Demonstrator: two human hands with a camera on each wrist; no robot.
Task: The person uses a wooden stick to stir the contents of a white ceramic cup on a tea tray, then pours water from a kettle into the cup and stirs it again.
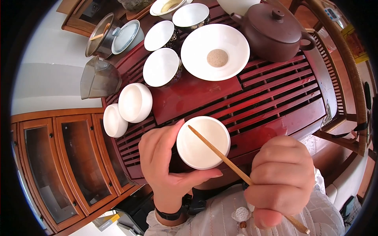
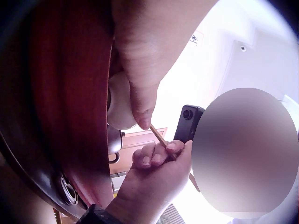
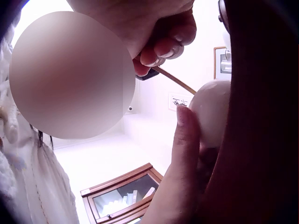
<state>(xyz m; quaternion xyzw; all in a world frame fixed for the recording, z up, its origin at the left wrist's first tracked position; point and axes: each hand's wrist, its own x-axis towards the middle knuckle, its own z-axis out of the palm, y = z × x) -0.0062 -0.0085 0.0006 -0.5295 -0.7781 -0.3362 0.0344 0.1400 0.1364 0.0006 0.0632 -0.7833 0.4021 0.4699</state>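
A small white cup [image 1: 208, 151] stands near the front edge of the dark red slatted tea tray. My left hand [image 1: 163, 161] holds it from the side, thumb along the near wall and fingers along the far left. In the left wrist view the thumb lies against the white cup [image 2: 120, 105]. My right hand [image 1: 281, 177] grips a thin wooden stick [image 1: 232, 165] in curled fingers. The stick slants over the cup, its narrow tip overlapping the inside near the far rim in the head view. Its other end sticks out below the right hand.
On the tea tray [image 1: 275, 114] stand a white bowl [image 1: 193, 47] with a brown round patch inside, a brown teapot [image 1: 271, 33], several dark-patterned cups and two white cups [image 1: 136, 102]. A glass pitcher [image 1: 100, 80] and a lidded bowl [image 1: 128, 37] are at the left.
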